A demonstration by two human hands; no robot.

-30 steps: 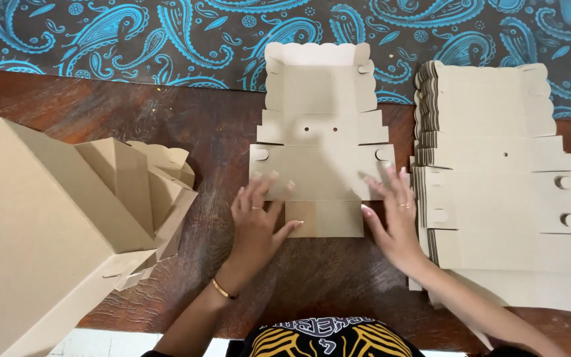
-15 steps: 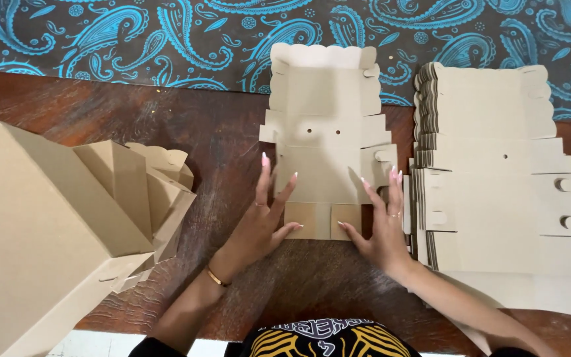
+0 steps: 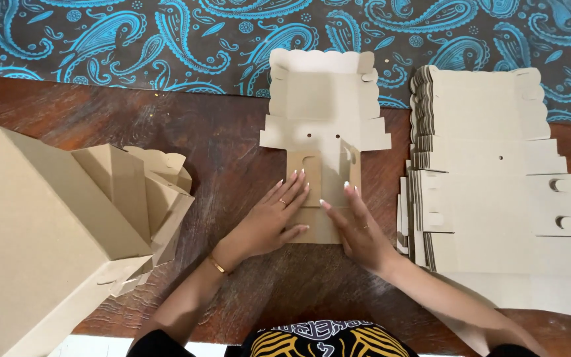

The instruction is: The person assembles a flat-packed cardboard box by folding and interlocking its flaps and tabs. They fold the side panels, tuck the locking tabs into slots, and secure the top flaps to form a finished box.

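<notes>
Both hands lie open and flat, fingers stretched, grasping nothing. The left hand [image 3: 273, 215] presses palm down on the near left part of a flat cardboard box blank [image 3: 325, 119], its fingertips reaching the foot of a small side flap [image 3: 304, 170] that stands folded up. A ring sits on one finger and a thin gold bracelet [image 3: 217, 265] circles the wrist. The right hand [image 3: 355, 228] rests just beside it on the near right part of the same blank, fingertips at the foot of a second raised flap [image 3: 350, 165]. The two hands sit close together without touching.

The box blank lies in the middle of the dark wooden table [image 3: 232, 145], its far end with a scalloped edge reaching onto a black cloth with blue paisley pattern [image 3: 166, 39] that covers the far side. The wide middle panel shows two small round holes.

To the right, well apart from the hands' fingers but just beside the right wrist, a stack of unfolded blanks [image 3: 490, 172] lies flat, edges stepped. To the left, near the table's edge, stands a pile of assembled cardboard boxes [image 3: 67, 225], tilted, with open flaps showing between them. At the bottom edge shows the person's black and yellow patterned clothing [image 3: 315, 340]
</notes>
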